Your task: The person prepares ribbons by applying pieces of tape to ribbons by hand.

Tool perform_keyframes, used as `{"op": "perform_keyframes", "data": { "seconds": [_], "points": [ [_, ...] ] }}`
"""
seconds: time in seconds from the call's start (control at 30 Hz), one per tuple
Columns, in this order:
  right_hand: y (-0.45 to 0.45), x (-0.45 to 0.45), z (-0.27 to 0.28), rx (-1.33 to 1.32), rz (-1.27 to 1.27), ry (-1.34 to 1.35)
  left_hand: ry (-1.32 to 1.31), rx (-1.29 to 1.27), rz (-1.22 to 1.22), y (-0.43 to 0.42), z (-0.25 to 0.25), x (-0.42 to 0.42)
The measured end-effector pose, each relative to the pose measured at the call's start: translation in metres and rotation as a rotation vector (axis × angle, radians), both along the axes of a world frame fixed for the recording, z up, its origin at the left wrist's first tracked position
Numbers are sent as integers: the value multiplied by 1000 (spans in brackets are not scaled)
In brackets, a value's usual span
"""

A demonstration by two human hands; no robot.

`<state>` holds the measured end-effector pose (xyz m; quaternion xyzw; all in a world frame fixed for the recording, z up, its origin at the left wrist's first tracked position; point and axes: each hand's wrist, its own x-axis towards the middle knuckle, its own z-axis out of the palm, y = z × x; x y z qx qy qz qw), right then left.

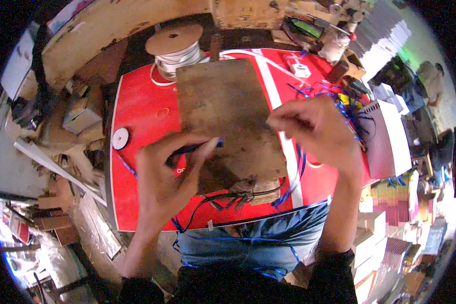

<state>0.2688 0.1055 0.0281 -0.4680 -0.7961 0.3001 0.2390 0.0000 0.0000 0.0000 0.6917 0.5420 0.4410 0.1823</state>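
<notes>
My left hand (168, 175) is closed in a pinch above the left side of a brown wooden board (223, 109). A short bit of blue ribbon (220, 143) shows at its fingertips. To the right, over the board's edge, my right hand (316, 129) has its thumb and fingers drawn together; whether anything is between them is too small to tell. Black cord (207, 200) and loose strips lie at the board's near end. A white spool (120, 138) sits at the left, with blue ribbon trailing from it.
A red sheet (147, 111) covers the table under the board. Behind stands a large spool of white cord (175, 45). Tangled blue ribbons (342, 99) lie at right, beside a white box (387, 139). A small white box (300, 70) sits at the back right.
</notes>
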Motion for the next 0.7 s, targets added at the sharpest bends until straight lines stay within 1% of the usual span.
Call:
{"op": "perform_keyframes", "data": {
  "seconds": [0.03, 0.07, 0.1, 0.17, 0.2, 0.23, 0.27, 0.3, 0.33, 0.37, 0.43, 0.47, 0.5, 0.53, 0.57, 0.6, 0.67, 0.7],
  "points": [
    [-4, 2, 0, -11, -19, -7, 3, -55, 62, -10, 9, -2],
    [8, 11, 9, 3, -89, -88, 10, -107, 128, -19, 16, -5],
    [29, 34, 19, 69, -162, -138, 32, -58, 116, -23, 24, 0],
    [73, 74, 13, 207, -232, -311, -3, -205, 228, -48, 32, 0],
    [76, 89, 8, 492, -389, -511, -3, -237, 270, -61, 38, 4],
    [82, 95, -5, 773, -528, -692, 7, -255, 294, -73, 34, 6],
    [63, 79, 1, 761, -563, -435, -67, -151, 231, -86, 26, 8],
    [26, 58, 21, 739, -591, -175, -138, -38, 170, -96, 22, 9],
    [-14, 34, 35, 657, -559, -73, -183, -39, 122, -103, 24, 12],
    [-60, 11, 43, 571, -538, 16, -170, -56, 149, -111, 25, 14],
    [-132, -6, 17, 354, -463, 294, -267, -232, 112, -120, 25, 19],
    [-158, -18, 13, 286, -337, 323, -293, -154, 79, -119, 22, 21],
    [-174, -29, 11, 199, -269, 369, -291, -161, 70, -122, 19, 24],
    [-190, -39, 9, 107, -208, 413, -352, -175, 70, -125, 17, 29],
    [-200, -46, 7, -9, -206, 477, -410, -190, 67, -128, 16, 31],
    [-206, -52, 2, -10, -225, 479, -406, -200, 50, -130, 12, 32],
    [-214, -57, -13, -76, -190, 691, -270, -81, -57, -133, 5, 35],
    [-219, -57, -20, -67, -220, 679, -282, -88, -87, -136, 3, 37]
  ]
}}
